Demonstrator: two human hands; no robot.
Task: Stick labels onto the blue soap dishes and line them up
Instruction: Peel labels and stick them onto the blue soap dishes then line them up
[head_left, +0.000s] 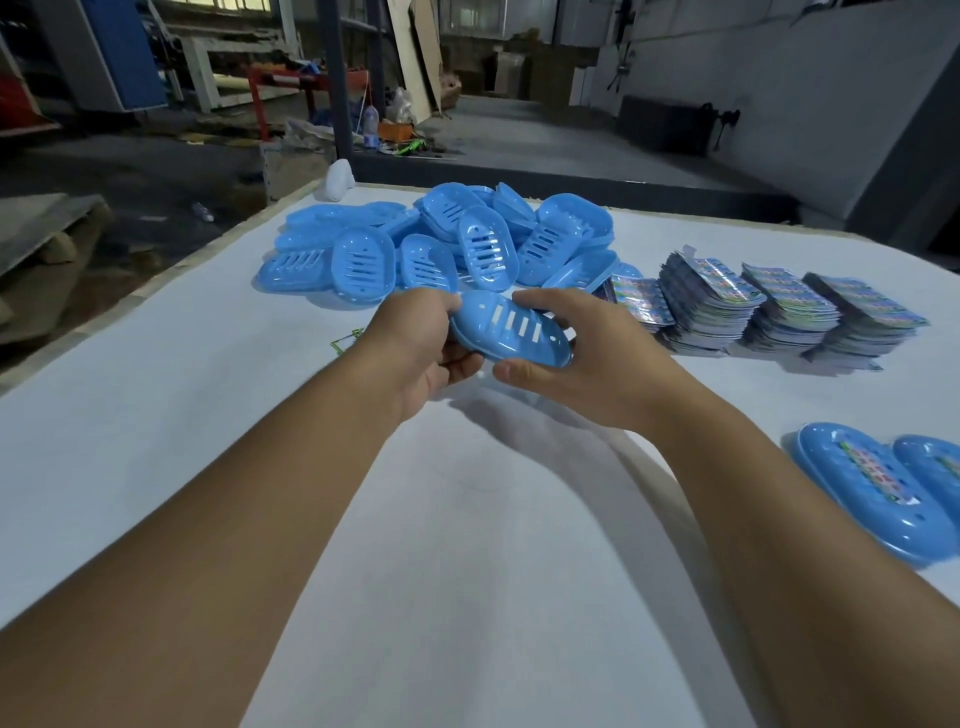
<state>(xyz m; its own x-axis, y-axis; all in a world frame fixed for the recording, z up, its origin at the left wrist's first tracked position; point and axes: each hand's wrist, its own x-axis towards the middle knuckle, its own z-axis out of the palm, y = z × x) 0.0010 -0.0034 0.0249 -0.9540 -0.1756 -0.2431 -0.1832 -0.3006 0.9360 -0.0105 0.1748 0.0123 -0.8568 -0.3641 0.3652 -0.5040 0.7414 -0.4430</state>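
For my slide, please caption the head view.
Both hands hold an unlabelled blue soap dish before the label stacks.

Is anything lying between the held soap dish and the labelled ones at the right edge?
Nothing visible: bare white table separates the blue slotted plastic soap dish from the labelled blue dishes.

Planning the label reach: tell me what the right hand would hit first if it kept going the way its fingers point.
Right hand, holding the dish, points up-left; beyond that dish, probably the dish pile, not the label stacks. Depth is unclear.
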